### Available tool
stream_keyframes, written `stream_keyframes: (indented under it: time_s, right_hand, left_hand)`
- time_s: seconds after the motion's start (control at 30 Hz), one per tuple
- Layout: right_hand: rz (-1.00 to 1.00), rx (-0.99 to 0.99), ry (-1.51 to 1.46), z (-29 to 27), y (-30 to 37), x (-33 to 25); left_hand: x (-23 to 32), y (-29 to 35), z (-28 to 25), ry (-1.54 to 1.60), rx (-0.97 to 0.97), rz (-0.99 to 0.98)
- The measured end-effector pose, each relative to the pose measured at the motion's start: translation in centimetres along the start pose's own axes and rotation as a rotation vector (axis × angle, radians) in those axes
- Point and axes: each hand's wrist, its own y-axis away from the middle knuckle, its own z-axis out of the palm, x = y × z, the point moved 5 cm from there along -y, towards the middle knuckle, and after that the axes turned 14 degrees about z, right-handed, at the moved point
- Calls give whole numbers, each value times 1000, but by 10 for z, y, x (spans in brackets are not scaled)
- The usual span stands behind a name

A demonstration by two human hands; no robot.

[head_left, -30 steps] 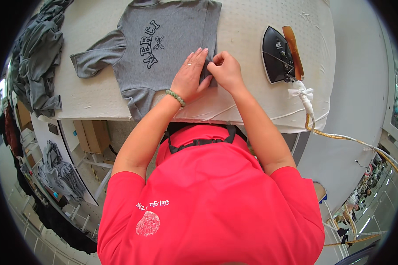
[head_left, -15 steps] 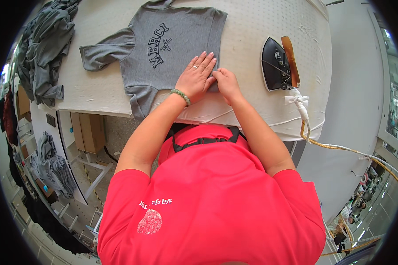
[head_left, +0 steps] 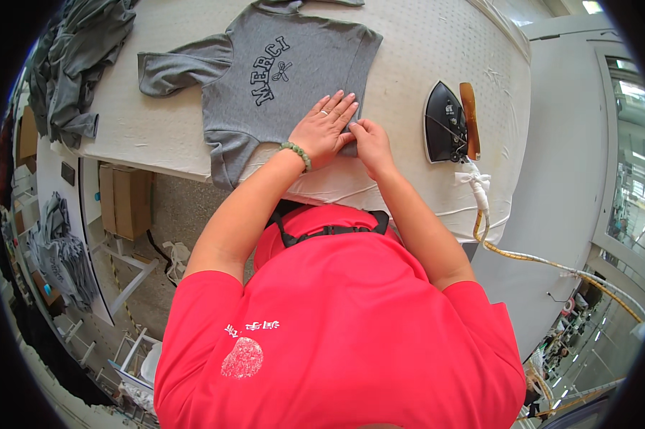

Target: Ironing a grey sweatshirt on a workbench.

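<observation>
A grey sweatshirt (head_left: 286, 86) with dark lettering and a small bow motif lies spread on the padded ironing table, its hem toward the right. Flat on its lower part, near the hem, rests my left hand (head_left: 324, 129), fingers stretched out, with a ring and a green bead bracelet. Just beside it, my right hand (head_left: 372, 145) pinches the near corner of the hem between thumb and fingers. The two hands nearly touch at the thumbs. To the right of them, a black iron (head_left: 445, 123) with a wooden handle stands on the cover.
The pale ironing table (head_left: 408, 64) has a wrinkled cloth cover. A hose wrapped in white cloth (head_left: 474, 186) runs from the iron over the right edge. A heap of grey garments (head_left: 72, 71) lies at the far left. Below the table's left side are a cardboard box (head_left: 125, 200) and more grey garments (head_left: 61, 257).
The view has shifted a little, so the table and iron appear slightly displaced. My left hand stays flat on the sweatshirt and my right hand keeps its pinch at the hem.
</observation>
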Motion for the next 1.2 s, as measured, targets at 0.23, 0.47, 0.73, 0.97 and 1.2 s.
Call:
stream_keyframes:
  time_s: [0.23,0.47,0.73,0.97,1.2]
  right_hand:
    - [16,30,171,-10,1,-6]
    - [183,-65,67,-17,-7,4]
    - [-853,405,813,59,17,-83]
    - [-867,639,1022,70,-37,-77]
    - [-837,524,1207,59,14,-53]
  left_hand:
    - [0,-1,0,-31,12,22]
    - [2,-3,0,9,30,37]
    - [37,-1,14,-162,-37,-42]
    - [55,76,-30,259,158,94]
    - [-108,252,-117,405,633,-1131]
